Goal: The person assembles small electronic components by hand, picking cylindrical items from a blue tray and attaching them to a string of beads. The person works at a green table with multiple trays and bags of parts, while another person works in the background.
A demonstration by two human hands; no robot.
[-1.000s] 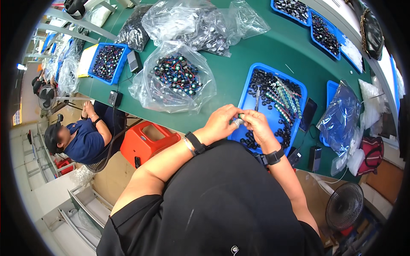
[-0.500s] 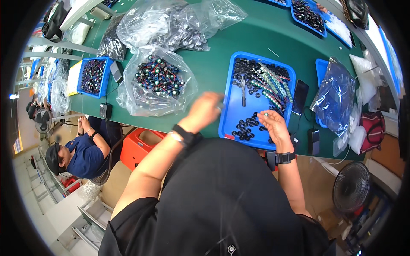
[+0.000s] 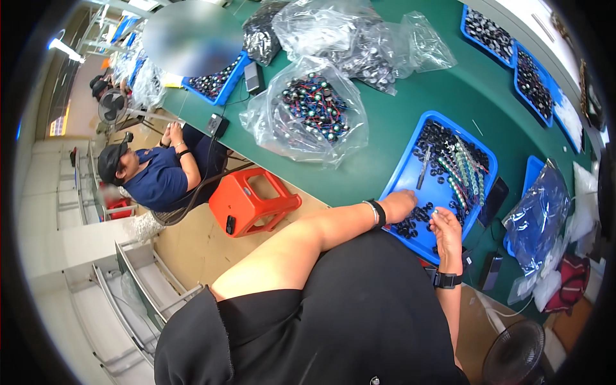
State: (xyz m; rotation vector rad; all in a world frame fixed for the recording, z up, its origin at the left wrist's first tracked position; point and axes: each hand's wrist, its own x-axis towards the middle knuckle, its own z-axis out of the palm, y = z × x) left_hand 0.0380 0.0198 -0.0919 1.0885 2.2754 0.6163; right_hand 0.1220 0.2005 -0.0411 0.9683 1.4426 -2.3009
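A blue tray (image 3: 396,172) holds many small black round pieces (image 3: 405,228), several strands of pale beads (image 3: 467,173) and a slim pen-like tool (image 3: 424,168). My left hand (image 3: 400,205) is down at the tray's near left part, by the loose black pieces. Its fingers curl downward, and what they grip, if anything, is hidden. Over the tray's near right part, my right hand (image 3: 447,231) pinches a small pale bead (image 3: 436,212) between thumb and forefinger.
Left of the tray lies an open clear bag (image 3: 353,131) of beaded pieces; more plastic bags (image 3: 321,29) lie behind it. A dark phone (image 3: 494,200) and a blue plastic bag (image 3: 539,215) are at right. An orange stool (image 3: 256,200) and a seated person (image 3: 163,178) are at left.
The view has swung, so the table's things sit further right. My left hand has come from beyond the tray's left edge onto the black pieces. The right hand keeps its pinch.
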